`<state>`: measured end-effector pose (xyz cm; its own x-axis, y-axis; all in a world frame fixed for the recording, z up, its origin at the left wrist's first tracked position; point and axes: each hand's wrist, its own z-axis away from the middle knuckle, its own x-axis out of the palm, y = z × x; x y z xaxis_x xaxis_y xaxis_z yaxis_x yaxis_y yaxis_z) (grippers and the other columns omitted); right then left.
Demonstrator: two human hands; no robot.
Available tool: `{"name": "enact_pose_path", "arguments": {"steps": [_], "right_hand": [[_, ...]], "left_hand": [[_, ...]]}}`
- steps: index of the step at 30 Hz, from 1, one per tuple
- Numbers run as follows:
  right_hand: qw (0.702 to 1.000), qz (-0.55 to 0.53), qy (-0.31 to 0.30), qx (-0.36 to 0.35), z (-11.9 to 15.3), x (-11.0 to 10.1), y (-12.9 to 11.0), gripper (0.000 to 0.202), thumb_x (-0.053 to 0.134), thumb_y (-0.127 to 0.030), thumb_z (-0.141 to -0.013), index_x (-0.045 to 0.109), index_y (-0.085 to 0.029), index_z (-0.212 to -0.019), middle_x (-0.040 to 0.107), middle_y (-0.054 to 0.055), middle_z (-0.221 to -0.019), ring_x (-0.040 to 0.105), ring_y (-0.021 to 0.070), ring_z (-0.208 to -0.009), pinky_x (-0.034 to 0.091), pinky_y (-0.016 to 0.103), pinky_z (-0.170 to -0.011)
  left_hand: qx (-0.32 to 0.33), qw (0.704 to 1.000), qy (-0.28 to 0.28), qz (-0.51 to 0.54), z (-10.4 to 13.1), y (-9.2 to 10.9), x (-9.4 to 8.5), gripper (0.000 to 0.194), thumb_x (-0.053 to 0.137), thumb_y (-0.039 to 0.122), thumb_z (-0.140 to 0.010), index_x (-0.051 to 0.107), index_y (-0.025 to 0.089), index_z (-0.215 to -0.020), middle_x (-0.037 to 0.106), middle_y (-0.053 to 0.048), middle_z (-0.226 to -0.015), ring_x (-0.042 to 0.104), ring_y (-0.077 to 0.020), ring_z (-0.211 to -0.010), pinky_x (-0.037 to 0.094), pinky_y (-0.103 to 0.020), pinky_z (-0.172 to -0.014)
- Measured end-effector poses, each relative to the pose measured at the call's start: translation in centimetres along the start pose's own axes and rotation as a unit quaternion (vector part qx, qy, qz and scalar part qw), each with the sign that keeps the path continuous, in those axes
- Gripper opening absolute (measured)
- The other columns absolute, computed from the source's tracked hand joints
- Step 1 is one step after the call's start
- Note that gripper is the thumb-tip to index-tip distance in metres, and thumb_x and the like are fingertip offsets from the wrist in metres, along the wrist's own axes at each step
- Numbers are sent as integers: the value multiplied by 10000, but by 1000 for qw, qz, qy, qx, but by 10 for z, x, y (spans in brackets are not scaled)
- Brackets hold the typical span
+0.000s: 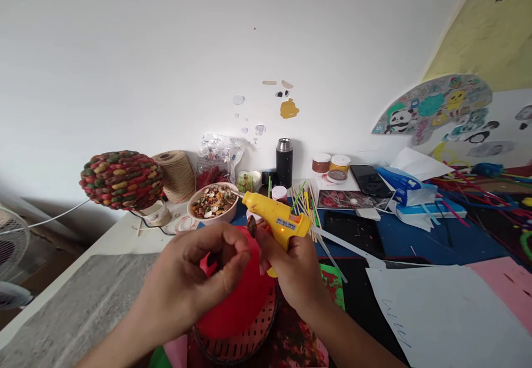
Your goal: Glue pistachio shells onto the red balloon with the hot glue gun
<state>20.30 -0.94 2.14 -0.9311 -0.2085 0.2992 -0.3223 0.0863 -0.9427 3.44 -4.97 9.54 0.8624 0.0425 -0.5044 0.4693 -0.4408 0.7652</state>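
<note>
My right hand (pixel 297 268) is wrapped round the handle of a yellow hot glue gun (pixel 270 211), its nozzle pointing left and an orange light showing on its side. A small brown piece (pixel 251 226), perhaps a shell, sits at the fingertips of that hand. To the left, my left hand (pixel 195 271) has thumb and forefinger pinched together; whatever lies between them is too small or hidden to name. Beneath both hands a smooth red rounded thing (pixel 239 310) rests in a dark-rimmed slatted basket (pixel 233 351), partly covered by the left hand.
A bowl of shells (pixel 214 202) stands beyond the hands, beside a twine spool (pixel 177 175) and a multicoloured ball (pixel 121 180). Along the wall are a black flask (pixel 284 163) and paint jars (pixel 321 163). A phone (pixel 371 180) and paper sheets (pixel 449 312) lie right.
</note>
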Motion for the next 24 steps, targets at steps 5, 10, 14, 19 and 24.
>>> {"name": "enact_pose_path", "arguments": {"steps": [5,10,14,19,24], "right_hand": [[999,-14,45,3,-4,-3,1,488,893,-640,-859,682,-218,-736,611,-25,-529,547,139,-469,472,250,-469],[1000,-5,31,0,-5,-4,0,476,868,-651,-887,690,-223,-778,564,-50,-508,565,143,-442,485,259,-472],[1000,-10,16,-10,-3,-4,1,529,848,-676,-906,649,-227,-712,527,-56,-470,551,134,-416,456,246,-453],[1000,5,10,-5,-1,-4,3,521,835,-646,-934,653,-224,-689,537,-48,-469,559,134,-436,483,253,-481],[999,42,2,-9,1,-3,0,542,818,-647,-944,658,-222,-648,574,-22,-481,564,142,-451,492,260,-481]], "left_hand": [[63,992,-81,-73,-1,4,3,258,684,227,-984,739,237,-732,716,34,-604,607,-110,-516,487,-186,-535],[25,997,0,-79,-6,-7,-3,170,696,299,-1017,864,278,-1037,865,-17,-874,776,-182,-730,585,-233,-660],[-15,995,65,-79,-15,-15,-6,219,800,437,-956,881,244,-1020,765,-6,-721,672,-185,-634,518,-253,-571],[-13,997,45,-56,-19,-20,-2,235,821,462,-950,906,245,-978,781,-17,-730,635,-177,-612,496,-265,-569],[-16,999,38,-23,-17,-21,2,187,836,427,-950,893,248,-951,819,-31,-799,707,-200,-689,547,-276,-626]]}}
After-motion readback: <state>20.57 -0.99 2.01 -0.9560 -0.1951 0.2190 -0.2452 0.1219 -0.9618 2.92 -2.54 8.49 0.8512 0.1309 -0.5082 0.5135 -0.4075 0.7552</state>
